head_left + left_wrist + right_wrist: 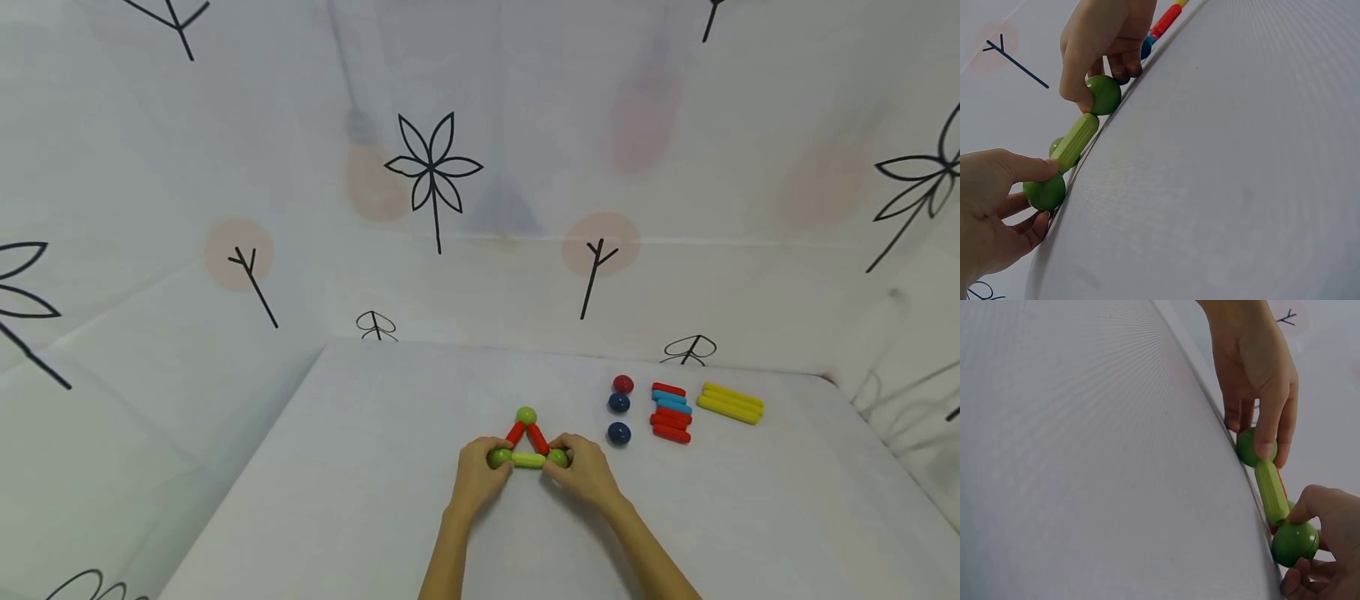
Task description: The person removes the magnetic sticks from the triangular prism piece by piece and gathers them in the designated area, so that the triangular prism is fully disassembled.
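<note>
A triangle of balls and rods lies on the white table point(360, 467). At its top is a green ball point(527, 415), joined to a left red rod point(516, 433) and a right red rod point(537, 439). A yellow-green rod point(528, 460) forms the near side. My left hand point(478, 477) grips the left green ball point(1045, 192) between thumb and fingers. Around the right green ball point(1296, 544) curl the fingers of my right hand point(587, 472). Both balls touch the ends of the yellow-green rod, partly covered by fingers in the head view.
Right of my hands lie a red ball point(623, 384), a dark blue ball point(618, 403) and another dark blue ball point(618, 433). Beyond them are short red rods point(671, 433), blue rods point(672, 402) and long yellow rods point(729, 407). A patterned white cloth point(495, 283) hangs behind.
</note>
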